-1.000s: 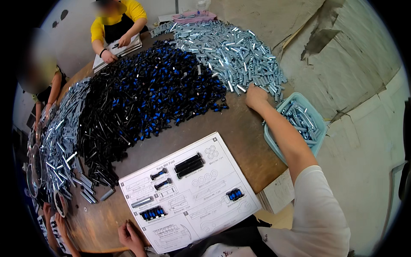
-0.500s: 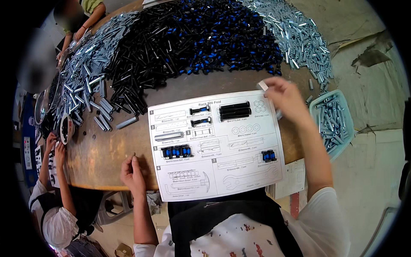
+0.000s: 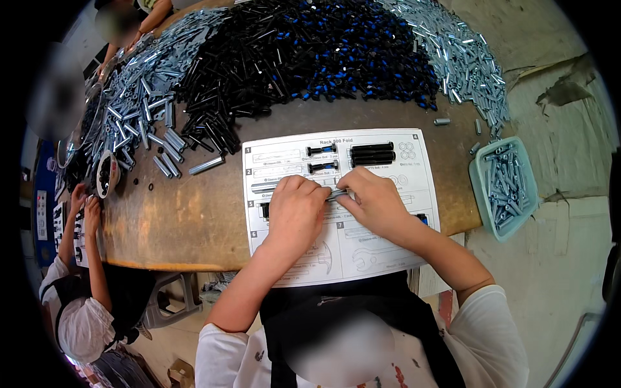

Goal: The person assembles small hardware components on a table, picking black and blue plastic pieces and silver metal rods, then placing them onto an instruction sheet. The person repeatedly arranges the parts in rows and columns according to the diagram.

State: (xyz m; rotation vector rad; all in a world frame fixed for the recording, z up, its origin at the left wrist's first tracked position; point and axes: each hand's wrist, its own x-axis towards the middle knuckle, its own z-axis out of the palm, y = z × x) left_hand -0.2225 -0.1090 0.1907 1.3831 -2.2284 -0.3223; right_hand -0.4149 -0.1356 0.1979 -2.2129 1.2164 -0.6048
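Both hands have come together over the printed sheet [image 3: 339,262]: the left hand [image 3: 294,210] from bare worktop [image 3: 194,220] beside it, the right hand [image 3: 375,200] from its far right corner. They meet around a small silver piece [image 3: 336,193], above the middle of the sheet at the worktop's near edge. The right grip is narrow, thumb and fingertips pinched on that piece. The left grip is bent close around its other end, but whether it truly clasps it I cannot tell, the back of the hand being in the way.

A silver tube [image 3: 262,187] lies on the sheet, one end running under the left hand. That closeness looks like the chief risk: a sideways shift of the palm could roll the tube, or scatter the short bolts [image 3: 264,210] half hidden below it. The right forearm passes just beside the blue-marked bolts [image 3: 423,219] near the sheet's right side and might brush them out of place. Since the sheet juts past the worktop's near edge toward the black apron [image 3: 362,294], leaning in could tip or slide it, and the long black bolts [image 3: 372,155] with it. A loose pinch could let the piece slip.
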